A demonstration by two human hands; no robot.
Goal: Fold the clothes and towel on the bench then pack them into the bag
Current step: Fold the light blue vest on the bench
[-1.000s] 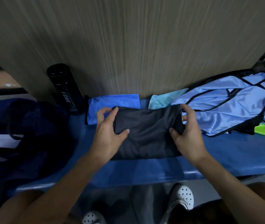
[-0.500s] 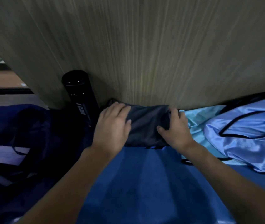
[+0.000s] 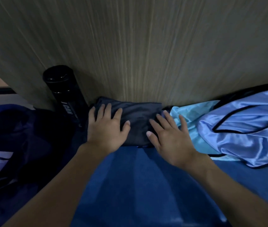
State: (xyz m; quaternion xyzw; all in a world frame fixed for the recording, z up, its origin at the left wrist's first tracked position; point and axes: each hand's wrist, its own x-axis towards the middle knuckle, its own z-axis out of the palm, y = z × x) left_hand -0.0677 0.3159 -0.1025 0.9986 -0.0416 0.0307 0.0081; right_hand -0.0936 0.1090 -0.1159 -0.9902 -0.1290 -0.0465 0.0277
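Two flat hands, left hand (image 3: 106,128) and right hand (image 3: 170,136), atop folded dark garment (image 3: 138,117).

One wide-angle view, worn on the head, looks forward and down from close above the bench (image 3: 138,185). It faces the wood panel (image 3: 130,46), which fills the upper half of the frame. Both forearms run in from the bottom edge, with the left hand (image 3: 107,130) and right hand (image 3: 170,138) at mid-frame.
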